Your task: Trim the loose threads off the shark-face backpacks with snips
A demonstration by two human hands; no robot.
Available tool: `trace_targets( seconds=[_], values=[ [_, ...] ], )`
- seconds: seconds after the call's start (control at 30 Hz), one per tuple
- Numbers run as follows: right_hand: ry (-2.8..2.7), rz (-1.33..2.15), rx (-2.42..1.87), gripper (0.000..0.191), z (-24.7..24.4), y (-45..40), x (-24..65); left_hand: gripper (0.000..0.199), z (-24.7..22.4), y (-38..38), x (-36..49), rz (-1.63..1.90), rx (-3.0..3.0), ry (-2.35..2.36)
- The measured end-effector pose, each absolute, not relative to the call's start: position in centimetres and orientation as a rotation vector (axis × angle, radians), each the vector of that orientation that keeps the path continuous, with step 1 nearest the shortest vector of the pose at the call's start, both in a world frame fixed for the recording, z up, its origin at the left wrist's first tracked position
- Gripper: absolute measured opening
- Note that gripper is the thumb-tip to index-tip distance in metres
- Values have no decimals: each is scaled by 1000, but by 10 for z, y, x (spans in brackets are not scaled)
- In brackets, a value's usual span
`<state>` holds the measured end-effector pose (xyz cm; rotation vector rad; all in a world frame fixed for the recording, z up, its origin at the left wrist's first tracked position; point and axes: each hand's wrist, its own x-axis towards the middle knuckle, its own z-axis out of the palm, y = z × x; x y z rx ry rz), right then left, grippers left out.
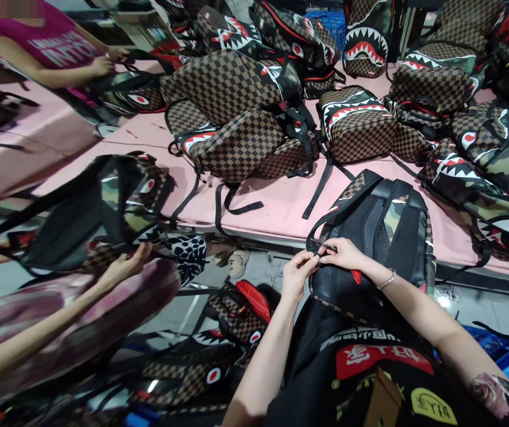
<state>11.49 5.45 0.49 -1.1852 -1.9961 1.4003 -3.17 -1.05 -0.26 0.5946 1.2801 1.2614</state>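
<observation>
A backpack (372, 231) with black back padding, camouflage strips and brown checked trim leans on the table edge and my lap, its straps facing up. My left hand (297, 274) is closed in a pinch on a black strap (311, 240) at the backpack's left side. My right hand (343, 255), with a bracelet at the wrist, is closed around a small dark tool (329, 248), and its fingertips meet those of my left hand. A red piece (356, 276) shows below the right palm; whether it belongs to the tool I cannot tell.
Several checked and camouflage backpacks (236, 142) with shark-mouth prints lie on the pink table (276, 207). At left, a co-worker's hand (130, 264) holds another backpack (80, 219). A person in a pink shirt (58, 47) works across the table. More backpacks (210, 367) lie low at left.
</observation>
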Motion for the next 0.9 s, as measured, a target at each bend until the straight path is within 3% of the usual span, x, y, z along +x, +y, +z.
trace_targets(
  seconds=[0.27,0.47,0.63,0.9],
  values=[
    [-1969,1405,-1243,12,17,52,117,22,0,-12,-26,1290,512,1198],
    [-1878,1110,-1409,21,36,29,130,24,3,-9,-29,1273,279,1016],
    [-1812,1194,-1384,18,30,3,132,14,-1,-11,-28,1298,199,959],
    [-2049,999,-1396,18,30,1,124,20,0,-13,-24,1321,202,898]
  ],
)
